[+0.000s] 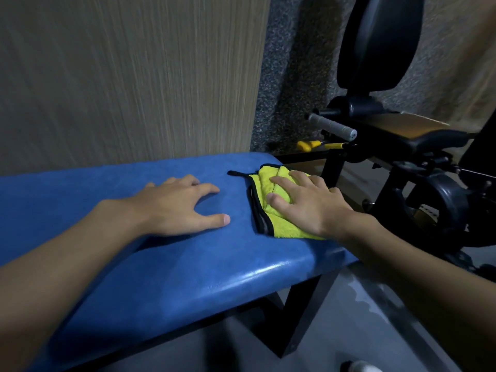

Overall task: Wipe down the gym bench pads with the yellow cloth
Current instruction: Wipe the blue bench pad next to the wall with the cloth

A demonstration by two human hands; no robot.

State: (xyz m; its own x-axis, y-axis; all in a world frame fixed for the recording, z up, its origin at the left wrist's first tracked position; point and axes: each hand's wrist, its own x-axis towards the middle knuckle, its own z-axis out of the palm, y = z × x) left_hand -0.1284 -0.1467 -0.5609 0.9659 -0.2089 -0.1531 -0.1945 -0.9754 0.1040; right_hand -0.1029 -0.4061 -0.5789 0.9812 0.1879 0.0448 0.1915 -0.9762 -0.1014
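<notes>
Setting: wood-grain wall panel (pixel 128 76) behind the bench, a speckled grey wall strip (pixel 290 71) to its right, grey floor (pixel 349 331) below.
Cloth: folded yellow microfibre cloth with black edging (pixel 264 196) lies flat on the blue vinyl gym bench pad (pixel 188 264), at the pad's far right corner; its black-trimmed edge faces left and a black loop (pixel 236 173) trails from its far corner onto the pad.
Bench pad: long, padded, glossy along the near edge, running from the left border to its right end, where black metal legs (pixel 300 312) carry it.
Right hand: right hand (pixel 308 204) lies palm down on the cloth, fingers spread and flat, pressing it onto the pad, not closed around it; the wrist hangs over the pad's right end.
Left hand: left hand (pixel 177 205) rests palm down on bare blue vinyl, fingers apart, holding nothing, just left of the cloth and not touching it.
Hands: apart, the cloth's black edge between them.
Surroundings: black exercise machine frame (pixel 434 200) stands just beyond the pad's right end, with a tall black back pad (pixel 378 44), a black seat pad (pixel 418 132), a grey foam handle grip (pixel 332 127) and a yellow adjustment knob (pixel 306 145).
Obstruction: nothing lies on the pad besides the cloth and hands.
Floor corner: white shoe tip (pixel 362 367) at the bottom edge.
</notes>
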